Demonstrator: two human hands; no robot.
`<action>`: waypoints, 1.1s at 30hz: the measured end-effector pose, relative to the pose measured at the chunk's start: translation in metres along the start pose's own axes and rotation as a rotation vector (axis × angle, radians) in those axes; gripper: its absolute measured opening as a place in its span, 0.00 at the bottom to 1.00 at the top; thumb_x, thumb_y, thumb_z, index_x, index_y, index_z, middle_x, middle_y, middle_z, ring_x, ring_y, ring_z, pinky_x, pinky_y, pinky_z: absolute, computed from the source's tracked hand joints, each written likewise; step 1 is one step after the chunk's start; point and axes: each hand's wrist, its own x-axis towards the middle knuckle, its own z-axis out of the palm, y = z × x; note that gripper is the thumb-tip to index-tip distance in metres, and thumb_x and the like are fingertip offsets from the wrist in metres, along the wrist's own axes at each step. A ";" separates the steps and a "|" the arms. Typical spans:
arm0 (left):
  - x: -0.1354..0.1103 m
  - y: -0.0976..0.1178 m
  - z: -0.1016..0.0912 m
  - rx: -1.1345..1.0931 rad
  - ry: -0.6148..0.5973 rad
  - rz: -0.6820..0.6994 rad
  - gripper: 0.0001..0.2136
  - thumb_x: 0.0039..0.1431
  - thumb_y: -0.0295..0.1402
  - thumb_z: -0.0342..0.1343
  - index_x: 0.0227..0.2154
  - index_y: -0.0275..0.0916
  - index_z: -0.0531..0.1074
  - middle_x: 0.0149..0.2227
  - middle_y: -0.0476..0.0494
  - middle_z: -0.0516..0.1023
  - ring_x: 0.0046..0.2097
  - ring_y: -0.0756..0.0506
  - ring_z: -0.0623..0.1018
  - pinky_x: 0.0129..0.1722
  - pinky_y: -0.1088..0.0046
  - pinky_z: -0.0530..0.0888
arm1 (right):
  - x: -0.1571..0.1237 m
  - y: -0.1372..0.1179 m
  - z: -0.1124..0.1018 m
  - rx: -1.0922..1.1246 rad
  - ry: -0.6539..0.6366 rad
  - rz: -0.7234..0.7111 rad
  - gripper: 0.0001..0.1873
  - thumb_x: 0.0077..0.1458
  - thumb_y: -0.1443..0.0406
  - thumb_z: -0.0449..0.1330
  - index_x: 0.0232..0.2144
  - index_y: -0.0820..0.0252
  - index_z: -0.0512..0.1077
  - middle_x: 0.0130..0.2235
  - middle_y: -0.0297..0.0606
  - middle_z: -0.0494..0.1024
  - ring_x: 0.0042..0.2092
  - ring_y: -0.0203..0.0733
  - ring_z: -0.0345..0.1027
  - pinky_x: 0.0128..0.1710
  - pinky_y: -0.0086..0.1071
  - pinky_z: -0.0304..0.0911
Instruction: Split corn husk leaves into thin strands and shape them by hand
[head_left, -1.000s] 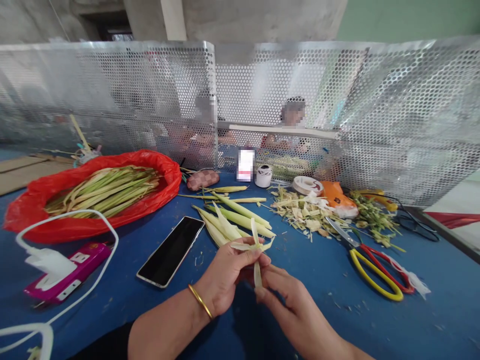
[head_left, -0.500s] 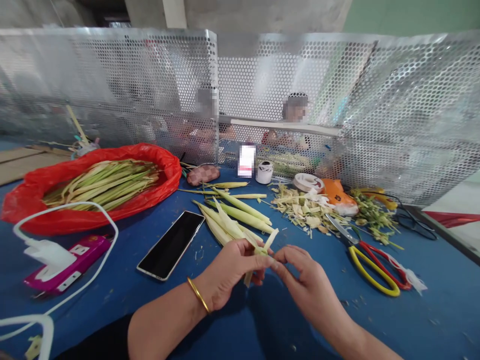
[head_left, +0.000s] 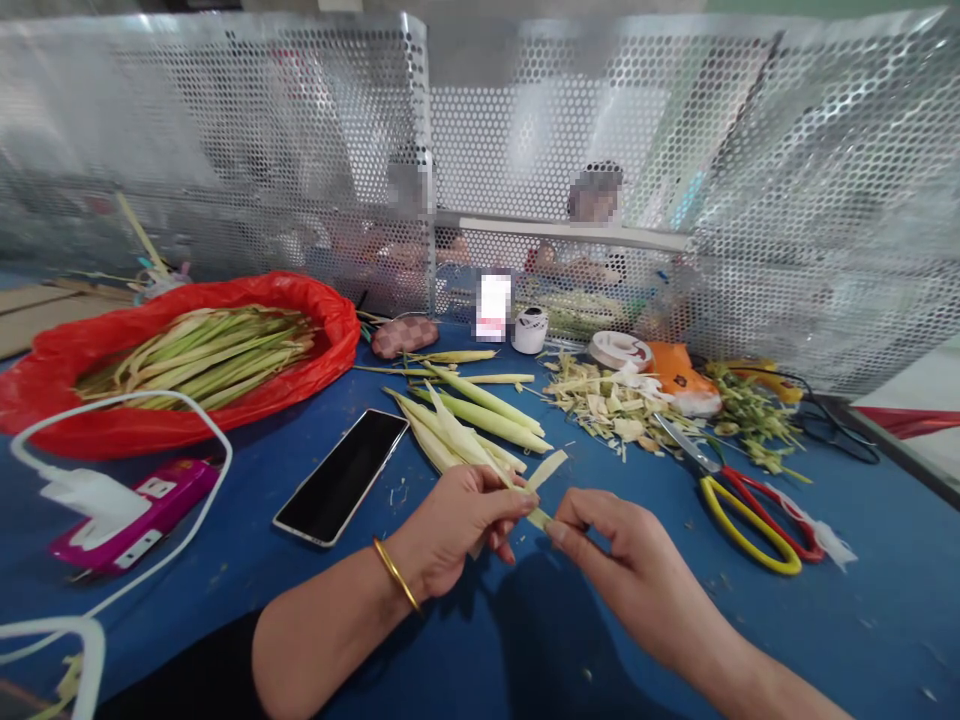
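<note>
Pale green leaf strips, which look like corn husk or a similar plant leaf, are pinched in my left hand between thumb and fingers. A gold bangle circles that wrist. My right hand grips the end of a short strip stretching across from the left fingertips. Just beyond my hands lie several long green husk leaves, partly hidden by my left hand. Scissors with yellow and red handles rest to the right of my right hand.
A dark phone lies left of my hands. Farther left are a red bag of leaf strips and a purple power strip with white cable. Leaf scraps and a tape roll sit right. Behind a perforated metal screen are people.
My right hand has drawn slightly away to the right, and more of the strip shows between my hands. The camera view has tipped down a little.
</note>
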 end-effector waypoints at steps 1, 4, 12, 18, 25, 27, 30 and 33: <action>0.000 0.001 -0.001 -0.003 -0.007 -0.001 0.18 0.41 0.41 0.66 0.13 0.37 0.64 0.13 0.56 0.59 0.16 0.56 0.60 0.18 0.78 0.68 | 0.000 0.000 -0.001 0.005 -0.002 -0.002 0.16 0.59 0.62 0.52 0.20 0.57 0.61 0.21 0.30 0.65 0.27 0.36 0.59 0.29 0.29 0.54; 0.000 0.004 -0.003 0.021 -0.027 0.015 0.20 0.41 0.42 0.66 0.11 0.37 0.64 0.12 0.56 0.58 0.17 0.56 0.59 0.18 0.77 0.68 | 0.000 0.000 -0.001 0.013 -0.005 0.004 0.16 0.59 0.61 0.52 0.20 0.57 0.61 0.22 0.31 0.65 0.27 0.37 0.59 0.29 0.29 0.54; 0.003 0.005 -0.008 0.014 -0.015 -0.037 0.18 0.40 0.44 0.67 0.19 0.36 0.68 0.16 0.56 0.61 0.19 0.56 0.60 0.22 0.78 0.68 | 0.001 0.002 0.002 -0.038 0.021 -0.050 0.17 0.60 0.60 0.52 0.20 0.57 0.65 0.21 0.31 0.69 0.26 0.37 0.62 0.30 0.30 0.57; -0.001 0.002 -0.008 0.176 -0.248 -0.006 0.20 0.49 0.51 0.59 0.22 0.37 0.66 0.18 0.55 0.62 0.21 0.54 0.62 0.25 0.75 0.69 | 0.006 0.002 -0.020 -0.134 0.295 -0.086 0.11 0.57 0.57 0.56 0.31 0.56 0.75 0.33 0.39 0.77 0.36 0.44 0.68 0.39 0.36 0.59; -0.010 0.000 0.000 0.215 -0.398 -0.097 0.18 0.51 0.49 0.58 0.22 0.37 0.68 0.18 0.55 0.62 0.21 0.54 0.62 0.25 0.76 0.66 | 0.012 0.007 0.006 0.781 -0.173 0.358 0.13 0.50 0.56 0.63 0.24 0.60 0.72 0.22 0.31 0.70 0.26 0.34 0.63 0.27 0.28 0.59; -0.011 -0.001 0.002 0.248 -0.369 -0.098 0.21 0.50 0.53 0.56 0.20 0.37 0.67 0.18 0.52 0.65 0.21 0.53 0.65 0.24 0.76 0.65 | 0.011 0.005 0.013 0.911 -0.128 0.455 0.14 0.47 0.56 0.65 0.24 0.60 0.71 0.20 0.29 0.68 0.22 0.32 0.61 0.23 0.26 0.57; -0.011 -0.004 0.006 0.269 -0.278 -0.112 0.22 0.49 0.54 0.56 0.19 0.36 0.67 0.17 0.51 0.67 0.20 0.53 0.65 0.22 0.77 0.64 | 0.010 0.003 0.017 0.904 -0.030 0.490 0.15 0.44 0.56 0.66 0.21 0.61 0.69 0.20 0.29 0.68 0.23 0.31 0.59 0.22 0.25 0.55; -0.011 -0.007 0.010 0.285 -0.181 -0.134 0.18 0.47 0.46 0.59 0.17 0.37 0.66 0.14 0.53 0.65 0.18 0.53 0.64 0.21 0.77 0.64 | 0.010 0.002 0.019 0.819 0.030 0.412 0.16 0.43 0.56 0.66 0.19 0.61 0.69 0.19 0.29 0.66 0.24 0.31 0.57 0.24 0.27 0.54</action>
